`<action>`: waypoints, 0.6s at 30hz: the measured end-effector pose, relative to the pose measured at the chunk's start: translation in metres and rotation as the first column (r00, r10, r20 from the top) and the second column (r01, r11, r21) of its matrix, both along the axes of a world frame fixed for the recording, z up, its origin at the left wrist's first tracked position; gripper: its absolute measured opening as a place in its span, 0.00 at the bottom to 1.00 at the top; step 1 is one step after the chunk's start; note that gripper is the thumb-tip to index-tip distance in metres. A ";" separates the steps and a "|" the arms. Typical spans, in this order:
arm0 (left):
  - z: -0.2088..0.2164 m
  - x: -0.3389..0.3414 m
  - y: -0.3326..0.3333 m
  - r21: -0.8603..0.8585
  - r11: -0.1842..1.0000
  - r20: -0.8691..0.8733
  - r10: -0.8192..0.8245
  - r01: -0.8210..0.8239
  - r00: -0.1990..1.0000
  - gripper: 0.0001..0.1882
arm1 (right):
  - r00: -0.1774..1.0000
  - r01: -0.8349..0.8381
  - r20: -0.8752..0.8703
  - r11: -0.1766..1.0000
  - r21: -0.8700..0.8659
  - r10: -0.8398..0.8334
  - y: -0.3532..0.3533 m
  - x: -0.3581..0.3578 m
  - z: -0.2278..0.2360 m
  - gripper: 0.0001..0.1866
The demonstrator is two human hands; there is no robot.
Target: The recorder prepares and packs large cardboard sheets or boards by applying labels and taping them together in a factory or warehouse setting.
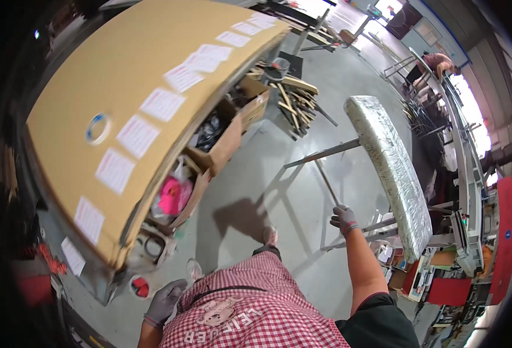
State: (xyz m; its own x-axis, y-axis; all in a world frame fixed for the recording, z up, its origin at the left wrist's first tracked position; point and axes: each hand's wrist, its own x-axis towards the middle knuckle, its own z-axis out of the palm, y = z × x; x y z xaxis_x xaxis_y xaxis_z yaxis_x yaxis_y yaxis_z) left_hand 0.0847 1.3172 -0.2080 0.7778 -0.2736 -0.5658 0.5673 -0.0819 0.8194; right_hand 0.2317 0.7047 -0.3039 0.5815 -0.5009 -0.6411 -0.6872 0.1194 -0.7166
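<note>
My left hand point(166, 298), in a grey glove, hangs beside my red-checked apron point(250, 301). Its fingers are loosely bent, and no held thing shows. My right arm reaches forward, and my right hand point(344, 219), also gloved, is over a metal stand point(331, 153). A thin bar point(326, 181) of the stand runs up to this hand in the picture; whether the bent fingers touch or grip it, I cannot tell. On the stand, to the right of that hand, lies a long padded piece point(388, 168) wrapped in shiny silver film.
At left stands a large tan-topped table point(64, 104) with paper sheets point(137, 136) and a tape roll point(98, 129). Open cardboard boxes point(224, 142) sit along its side. Wood strips point(293, 107) lie on the floor ahead. Another person point(438, 62) bends over at far right.
</note>
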 end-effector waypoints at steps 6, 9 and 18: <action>-0.049 0.046 -0.106 0.245 0.967 -0.080 -0.054 0.072 0.995 0.28 | 0.988 0.079 0.133 0.996 -0.043 -0.073 -0.128 0.111 -0.072 0.36; -0.012 0.088 -0.175 0.345 0.889 -0.186 -0.250 0.301 0.950 0.22 | 0.899 -0.059 0.387 0.930 -0.363 0.207 -0.181 0.192 -0.081 0.41; -0.020 0.193 -0.251 0.031 0.989 0.107 -0.150 0.147 0.983 0.28 | 0.771 -0.160 0.526 0.909 -0.385 0.359 -0.099 0.157 -0.107 0.34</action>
State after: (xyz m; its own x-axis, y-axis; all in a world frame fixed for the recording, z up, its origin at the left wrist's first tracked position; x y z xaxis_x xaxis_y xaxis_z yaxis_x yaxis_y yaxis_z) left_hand 0.2775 1.0667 -0.2280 0.7866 -0.3789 -0.4875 0.4550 -0.1780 0.8725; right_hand 0.3888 0.6052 -0.4109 0.9236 -0.3832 0.0129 -0.1074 -0.2908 -0.9507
